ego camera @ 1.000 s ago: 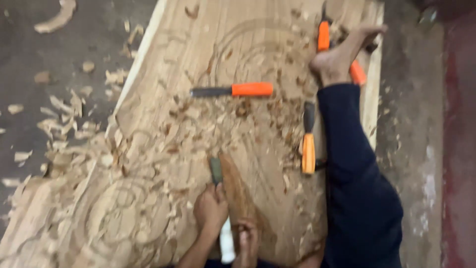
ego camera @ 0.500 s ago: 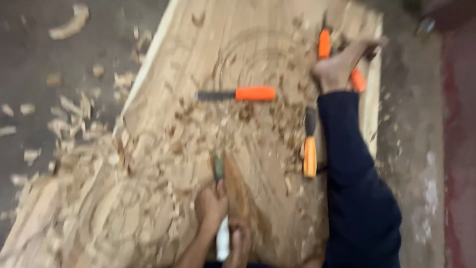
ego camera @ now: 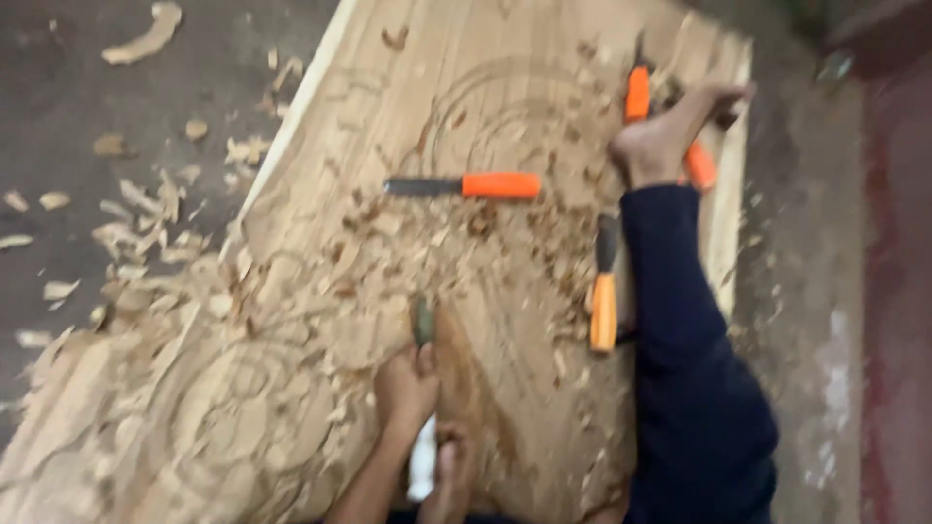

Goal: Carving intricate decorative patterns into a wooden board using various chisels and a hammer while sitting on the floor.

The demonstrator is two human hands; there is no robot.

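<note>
Chisel [ego camera: 422, 325] gripped in left hand [ego camera: 408, 386], right hand [ego camera: 451, 471] grip unclear; four orange-handled chisels [ego camera: 500, 185]

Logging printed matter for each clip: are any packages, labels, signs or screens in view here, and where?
None in view. The frame shows only a carved wooden plank, wood chips, orange-handled chisels and the left hand holding a chisel.
</note>
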